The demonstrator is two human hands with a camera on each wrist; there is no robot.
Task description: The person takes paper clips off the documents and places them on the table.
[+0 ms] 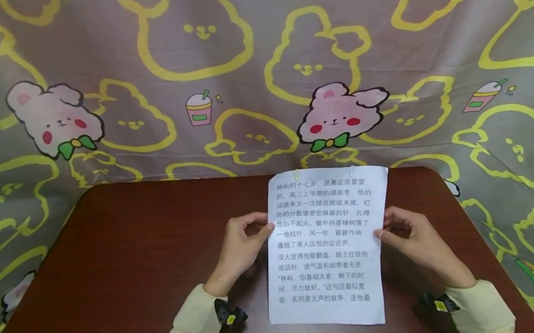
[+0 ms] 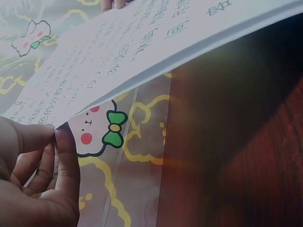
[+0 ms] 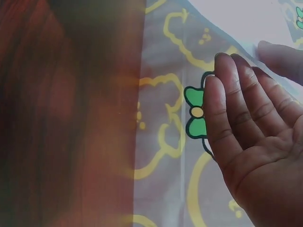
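Observation:
A stack of white printed sheets point(image 1: 330, 249) stands raised above the table, its text facing me. Two small clips are on its top edge, a yellow clip point(image 1: 297, 175) and a pale clip point(image 1: 351, 171). My left hand point(image 1: 243, 246) pinches the left edge between thumb and fingers; the left wrist view shows the sheets point(image 2: 118, 52) curving away from that grip. On the opposite edge, my right hand point(image 1: 417, 239) has its thumb in front and its fingers behind. In the right wrist view those fingers point(image 3: 241, 113) are fairly straight, and only a corner of the sheets point(image 3: 236, 19) shows.
Beneath the sheets lies a dark reddish-brown table point(image 1: 107, 285) with rounded far corners. A grey curtain point(image 1: 245, 94) with yellow outlines and rabbit faces hangs behind it and along the sides. Each wrist wears a black strap device point(image 1: 230, 314).

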